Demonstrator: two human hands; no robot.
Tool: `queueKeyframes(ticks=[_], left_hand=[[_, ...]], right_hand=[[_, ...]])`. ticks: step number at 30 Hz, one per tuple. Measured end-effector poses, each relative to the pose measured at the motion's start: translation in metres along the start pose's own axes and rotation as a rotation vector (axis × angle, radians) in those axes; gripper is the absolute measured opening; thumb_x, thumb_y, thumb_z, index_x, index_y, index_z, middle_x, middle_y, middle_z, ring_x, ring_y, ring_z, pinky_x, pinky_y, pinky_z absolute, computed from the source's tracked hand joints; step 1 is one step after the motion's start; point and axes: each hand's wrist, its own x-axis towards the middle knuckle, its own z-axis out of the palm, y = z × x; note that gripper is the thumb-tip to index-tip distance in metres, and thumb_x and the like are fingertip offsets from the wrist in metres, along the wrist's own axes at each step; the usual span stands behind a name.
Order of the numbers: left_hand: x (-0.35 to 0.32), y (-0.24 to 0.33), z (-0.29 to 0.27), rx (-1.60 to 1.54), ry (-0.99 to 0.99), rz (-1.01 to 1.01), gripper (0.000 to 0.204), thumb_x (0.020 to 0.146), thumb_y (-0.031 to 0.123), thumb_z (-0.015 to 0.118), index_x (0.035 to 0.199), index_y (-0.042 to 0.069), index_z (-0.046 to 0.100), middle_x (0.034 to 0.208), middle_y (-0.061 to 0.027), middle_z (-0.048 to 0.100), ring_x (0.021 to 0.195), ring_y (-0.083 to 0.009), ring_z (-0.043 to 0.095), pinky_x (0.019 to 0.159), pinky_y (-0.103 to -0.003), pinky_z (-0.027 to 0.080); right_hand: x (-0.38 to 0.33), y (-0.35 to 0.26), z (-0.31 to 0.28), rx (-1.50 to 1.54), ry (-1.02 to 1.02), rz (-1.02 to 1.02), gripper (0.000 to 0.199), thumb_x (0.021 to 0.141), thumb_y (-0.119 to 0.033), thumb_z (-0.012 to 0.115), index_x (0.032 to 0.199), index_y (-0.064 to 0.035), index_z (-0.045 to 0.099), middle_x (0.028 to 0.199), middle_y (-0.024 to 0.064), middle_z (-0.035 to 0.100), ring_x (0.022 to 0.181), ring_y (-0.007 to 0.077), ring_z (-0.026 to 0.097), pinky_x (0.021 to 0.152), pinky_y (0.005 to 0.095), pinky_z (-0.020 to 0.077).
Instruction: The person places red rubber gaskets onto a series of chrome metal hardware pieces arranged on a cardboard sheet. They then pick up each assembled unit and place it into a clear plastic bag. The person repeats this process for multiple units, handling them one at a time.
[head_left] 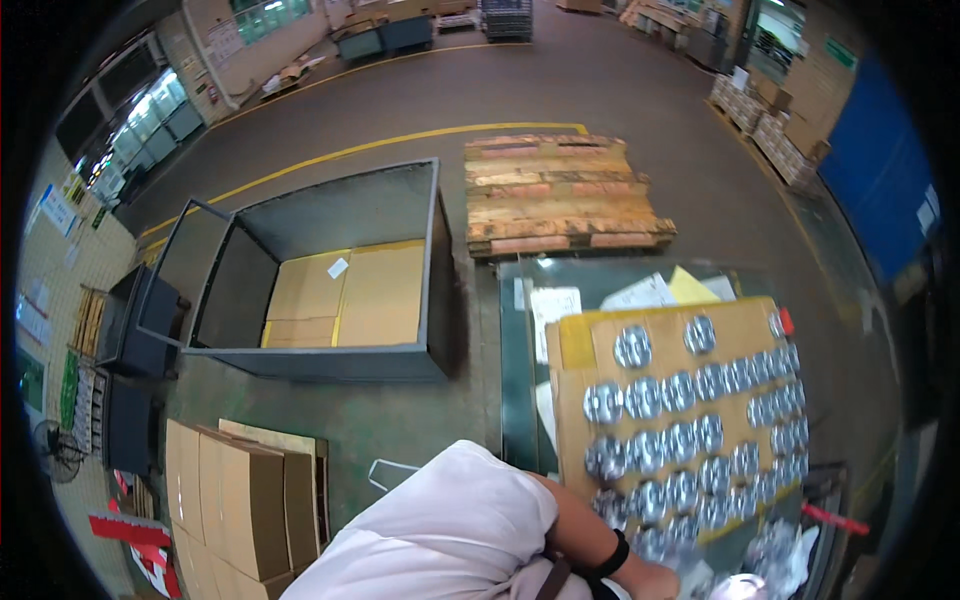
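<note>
My left arm, in a white sleeve with a black band at the wrist, reaches right along the lower edge. My left hand (655, 582) is cut off by that edge, and its fingers cannot be made out. It is beside the nearest of several shiny, rounded metal parts (647, 449), which lie in rows on a cardboard sheet (575, 385). Crumpled clear plastic (790, 556) and a bright, shiny round piece (742, 587) lie right of the hand, partly blurred. My right hand is out of view.
The cardboard covers much of a green table (518, 420), with papers (640, 292) at its far edge. Beyond stands a wooden pallet (560, 190). Left are a grey metal bin (330, 365) lined with cardboard and stacked cardboard boxes (240, 500). A red-handled object (835, 519) juts out right.
</note>
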Motion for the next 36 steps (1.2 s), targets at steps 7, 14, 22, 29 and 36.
queueKeyframes(ticks=[7, 14, 22, 29, 36], left_hand=[[-0.052, -0.001, 0.136, -0.192, 0.245, -0.467, 0.019, 0.088, 0.024, 0.054, 0.088, 0.007, 0.064, 0.077, -0.0144, 0.066, 0.062, -0.0299, 0.062, 0.055, -0.045, 0.050], [-0.055, 0.043, 0.152, 0.474, -0.062, -0.067, 0.022, 0.092, 0.024, 0.050, 0.098, 0.007, 0.064, 0.094, -0.0162, 0.064, 0.095, -0.0356, 0.062, 0.083, -0.049, 0.048], [-0.030, 0.088, 0.155, -0.472, -0.100, -0.736, 0.019, 0.097, 0.017, 0.050, 0.097, 0.005, 0.066, 0.080, -0.0020, 0.061, 0.069, -0.0099, 0.052, 0.062, -0.026, 0.045], [-0.040, 0.054, 0.184, -0.415, -0.094, -1.013, 0.014, 0.091, 0.017, 0.056, 0.083, 0.009, 0.065, 0.065, -0.0044, 0.057, 0.057, -0.0164, 0.054, 0.052, -0.034, 0.042], [-0.082, 0.098, 0.188, 0.444, -0.247, 0.095, 0.024, 0.093, 0.013, 0.050, 0.112, 0.003, 0.061, 0.096, -0.0217, 0.065, 0.080, -0.0415, 0.062, 0.069, -0.046, 0.052]], right_hand=[[-0.137, 0.097, -0.001, 0.196, 0.104, 0.206, 0.034, 0.095, -0.021, 0.051, 0.123, -0.0003, 0.052, 0.111, 0.0184, 0.061, 0.100, 0.0297, 0.059, 0.087, 0.0419, 0.0455], [-0.247, 0.192, -0.009, -0.053, 0.240, 0.181, 0.029, 0.096, -0.021, 0.051, 0.117, -0.0014, 0.057, 0.100, 0.0163, 0.066, 0.093, 0.0261, 0.063, 0.079, 0.0411, 0.0492], [-0.279, 0.148, -0.091, 1.168, 0.638, 0.079, 0.036, 0.101, -0.023, 0.044, 0.132, -0.0038, 0.045, 0.126, 0.0122, 0.056, 0.110, 0.0265, 0.060, 0.089, 0.0402, 0.0530], [-0.301, 0.249, 0.001, 0.136, 0.589, 0.244, 0.029, 0.092, -0.025, 0.056, 0.112, -0.0034, 0.056, 0.099, 0.0193, 0.064, 0.088, 0.0367, 0.063, 0.075, 0.0431, 0.0502], [-0.272, 0.234, -0.010, -0.259, 0.166, 0.518, 0.026, 0.088, -0.020, 0.056, 0.109, -0.0061, 0.058, 0.094, 0.0192, 0.065, 0.084, 0.0371, 0.063, 0.073, 0.0455, 0.0499]])
